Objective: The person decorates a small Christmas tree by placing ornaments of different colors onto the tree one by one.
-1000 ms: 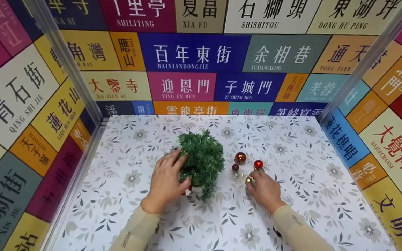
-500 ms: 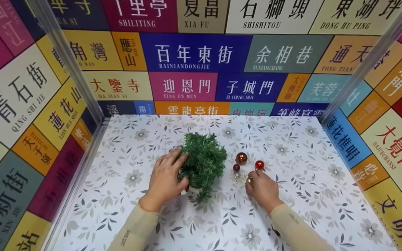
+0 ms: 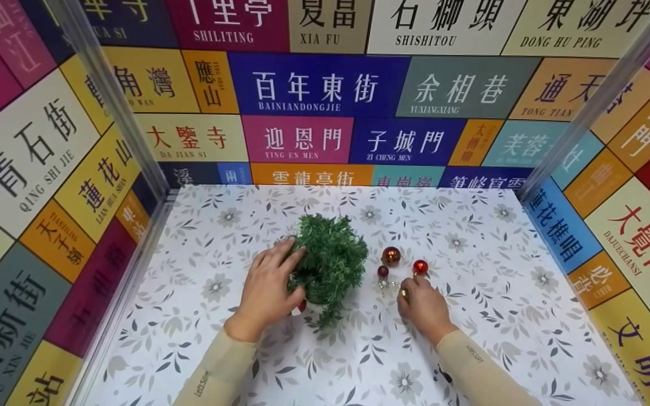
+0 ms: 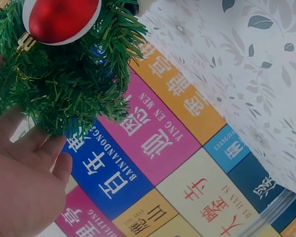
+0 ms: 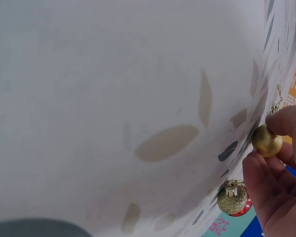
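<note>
A: Left hand (image 3: 268, 282), quick?
B: On the left side of the small green tree (image 3: 333, 251). Fingers and thumb spread apart, laid against the foliage, not closed round anything that I can see. Some fingertips go in among the needles in the left wrist view.
A: Right hand (image 3: 426, 304)?
B: Clamped on the gold ball (image 5: 268, 140), thumb one side, fingers the other. Ball's close to the table (image 3: 189, 344); can't tell if it touches.
A: Where's the tree?
B: About mid-table, between the hands but right by the left one. Pale pot (image 3: 315, 308) shows a bit at its foot, mostly covered by branches.
A: Anything on it?
B: Red-and-white ornament (image 4: 61, 19) with a gold cap, up against the foliage, near the left thumb in the head view.
A: Loose stuff?
B: Right of the tree: orange-brown ball (image 3: 391, 255) at the back, small dark red ball (image 3: 383, 271) just in front of it, shiny red ball (image 3: 420, 267) just beyond the right fingertips. Glittery gold ball (image 5: 233, 201) near the right fingers, something red with white dots partly hidden behind it.
A: Background?
B: Colourful sign wall (image 3: 313, 84) behind the table.
</note>
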`<state>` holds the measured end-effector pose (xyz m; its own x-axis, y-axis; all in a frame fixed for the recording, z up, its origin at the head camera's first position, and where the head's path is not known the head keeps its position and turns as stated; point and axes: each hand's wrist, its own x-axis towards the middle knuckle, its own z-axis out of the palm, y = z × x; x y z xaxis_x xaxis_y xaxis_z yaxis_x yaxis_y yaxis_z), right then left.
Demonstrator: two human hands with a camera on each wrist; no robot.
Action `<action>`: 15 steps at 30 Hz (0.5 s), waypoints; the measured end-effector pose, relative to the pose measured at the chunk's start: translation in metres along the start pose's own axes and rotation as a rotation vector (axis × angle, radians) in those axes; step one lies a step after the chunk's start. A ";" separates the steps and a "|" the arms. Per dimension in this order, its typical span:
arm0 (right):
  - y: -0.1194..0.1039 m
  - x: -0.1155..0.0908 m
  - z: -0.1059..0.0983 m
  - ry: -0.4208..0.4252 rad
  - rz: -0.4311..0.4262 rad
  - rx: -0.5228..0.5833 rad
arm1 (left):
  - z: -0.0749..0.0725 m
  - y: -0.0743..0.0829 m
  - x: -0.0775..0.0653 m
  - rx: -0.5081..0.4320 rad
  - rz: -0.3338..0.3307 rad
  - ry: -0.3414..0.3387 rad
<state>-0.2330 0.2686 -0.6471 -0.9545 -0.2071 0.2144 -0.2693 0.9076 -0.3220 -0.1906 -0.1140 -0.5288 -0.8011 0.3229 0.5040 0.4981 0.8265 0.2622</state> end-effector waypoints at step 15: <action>0.000 -0.001 -0.001 0.021 -0.010 0.037 | 0.000 0.002 0.000 -0.009 -0.003 0.003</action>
<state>-0.2320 0.2695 -0.6463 -0.9490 -0.2076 0.2373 -0.2834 0.8915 -0.3533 -0.1891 -0.1126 -0.5280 -0.8017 0.3193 0.5053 0.4987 0.8234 0.2709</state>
